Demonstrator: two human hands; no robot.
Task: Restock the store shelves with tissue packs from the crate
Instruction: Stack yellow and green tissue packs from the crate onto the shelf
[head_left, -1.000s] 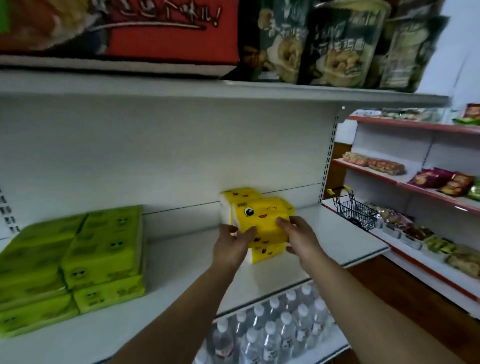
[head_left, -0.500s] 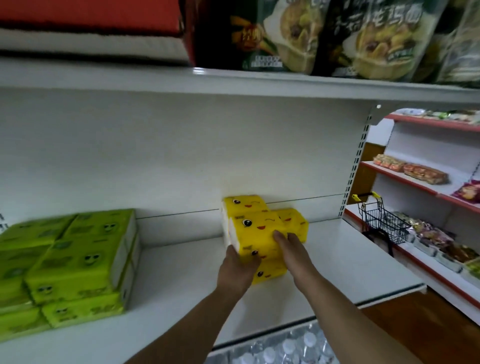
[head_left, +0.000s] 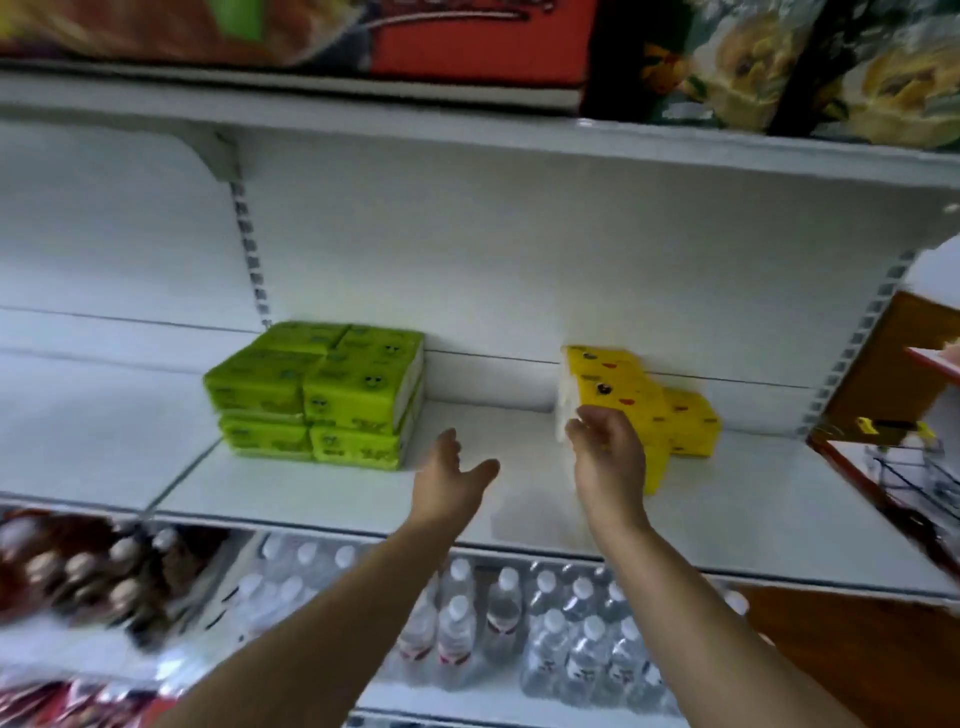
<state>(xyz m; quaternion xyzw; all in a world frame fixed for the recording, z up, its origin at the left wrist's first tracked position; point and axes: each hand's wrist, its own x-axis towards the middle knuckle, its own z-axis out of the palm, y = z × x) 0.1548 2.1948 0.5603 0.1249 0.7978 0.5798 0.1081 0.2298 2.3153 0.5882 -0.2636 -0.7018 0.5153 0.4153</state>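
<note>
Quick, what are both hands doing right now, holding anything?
Left hand: open, holding nothing.
Right hand: open, loosely curled before the yellow packs, gripping nothing.

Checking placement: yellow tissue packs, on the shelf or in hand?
On the shelf. Yellow tissue packs sit on it; left hand empty, apart; right hand loose in front of them, contact unclear.

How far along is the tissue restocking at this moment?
Done: a block of lime-green plastic-wrapped tissue packs and a cluster of yellow plastic-wrapped tissue packs sit on the white metal shelf. In hand: nothing; the left hand is open and apart from the packs, the right hand open right in front of the yellow ones. Left: much bare shelf; the crate is out of view.
</note>
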